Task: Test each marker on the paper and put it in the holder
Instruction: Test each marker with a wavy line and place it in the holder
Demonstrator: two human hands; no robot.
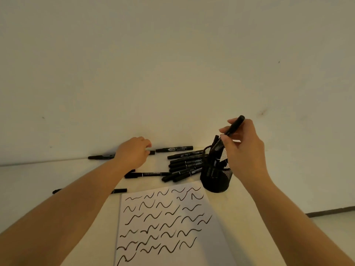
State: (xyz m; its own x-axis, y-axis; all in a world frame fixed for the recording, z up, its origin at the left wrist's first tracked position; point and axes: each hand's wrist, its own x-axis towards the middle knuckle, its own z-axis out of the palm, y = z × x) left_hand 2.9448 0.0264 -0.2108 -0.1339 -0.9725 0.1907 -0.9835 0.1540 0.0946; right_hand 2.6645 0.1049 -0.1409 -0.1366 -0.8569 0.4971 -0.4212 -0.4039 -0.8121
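My right hand (pixel 244 150) pinches a black marker (pixel 233 127) tilted over the black mesh holder (pixel 216 179), its lower end at the rim. Other markers stand inside the holder. My left hand (pixel 132 152) reaches to the table's back edge and lies over a black marker (pixel 99 157) by the wall; its fingers curl down onto it, but I cannot see whether they grip it. A white paper (pixel 169 223) covered with several black wavy test strokes lies in front of me.
A pile of several black markers (pixel 184 166) lies left of the holder. Single markers lie at the wall (pixel 173 149), under my left forearm (pixel 148 174) and near the paper's top-left corner (pixel 119 191). A pale wall stands close behind the table.
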